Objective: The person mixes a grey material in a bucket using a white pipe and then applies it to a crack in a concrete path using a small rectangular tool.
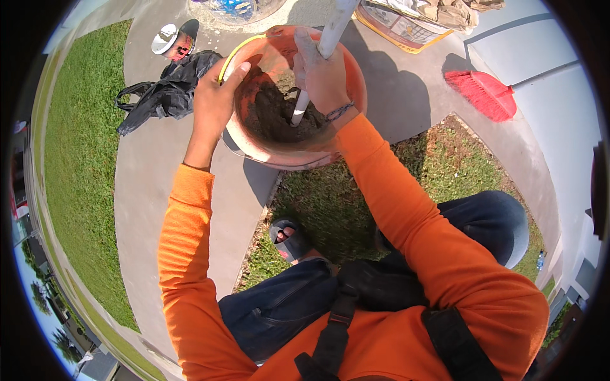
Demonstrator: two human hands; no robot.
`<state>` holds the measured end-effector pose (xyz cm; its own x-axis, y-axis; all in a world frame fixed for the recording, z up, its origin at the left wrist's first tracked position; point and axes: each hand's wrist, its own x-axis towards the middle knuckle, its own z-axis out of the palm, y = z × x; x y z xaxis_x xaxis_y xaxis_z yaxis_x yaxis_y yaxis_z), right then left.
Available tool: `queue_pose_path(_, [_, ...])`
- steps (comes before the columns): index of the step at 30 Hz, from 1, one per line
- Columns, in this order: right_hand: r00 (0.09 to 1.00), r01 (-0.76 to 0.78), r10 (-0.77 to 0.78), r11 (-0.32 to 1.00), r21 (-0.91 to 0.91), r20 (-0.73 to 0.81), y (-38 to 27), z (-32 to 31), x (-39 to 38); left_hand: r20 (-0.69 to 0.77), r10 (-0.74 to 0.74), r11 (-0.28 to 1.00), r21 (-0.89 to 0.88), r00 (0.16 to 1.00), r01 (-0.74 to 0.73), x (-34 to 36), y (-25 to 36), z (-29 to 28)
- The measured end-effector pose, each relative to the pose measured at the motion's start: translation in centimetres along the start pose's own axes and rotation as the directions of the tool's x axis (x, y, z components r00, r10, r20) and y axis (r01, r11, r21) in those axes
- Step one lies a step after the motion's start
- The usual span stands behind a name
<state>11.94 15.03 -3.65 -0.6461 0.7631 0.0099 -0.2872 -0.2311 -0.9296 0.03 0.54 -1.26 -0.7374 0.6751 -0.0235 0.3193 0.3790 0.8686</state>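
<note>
An orange bucket (297, 158) stands tilted toward me, with wet grey-brown mortar (272, 113) in its bottom and smeared up its wall. My left hand (216, 96) grips the bucket's left rim, thumb over the edge, beside a yellow strip (240, 49) along the rim. Wrapped round a long white pipe (337, 28), my right hand (323, 77) is over the bucket's opening. The pipe slants down, and its lower end sits in the mortar. A thin wire handle hangs at the bucket's near left side.
Left of the bucket lie a black plastic bag (166, 90) and a small paint-stained tub (175, 42). Behind right stands an open sack (406, 26) with crumpled brown paper. A red broom head (486, 94) rests by the white wall. Grass (324, 203) borders the concrete path (162, 209).
</note>
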Motion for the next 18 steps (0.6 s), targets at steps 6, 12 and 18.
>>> queue_pose_path(6, [0.991,-0.128,0.118,0.968,0.217,0.059,0.6,0.2,-0.8,0.104,0.032,0.999,0.0,0.994,-0.032,-0.4,1.9,0.9])
queue_pose_path(12, [0.999,0.004,-0.01,0.987,0.16,0.038,-0.7,-0.2,-0.4,0.13,0.075,0.992,0.093,0.989,-0.087,-0.7,3.9,1.7])
queue_pose_path(18, [0.995,-0.074,0.079,0.994,0.084,-0.058,-1.5,-1.9,0.5,0.113,0.129,0.988,0.072,0.985,-0.137,-1.2,4.2,2.7])
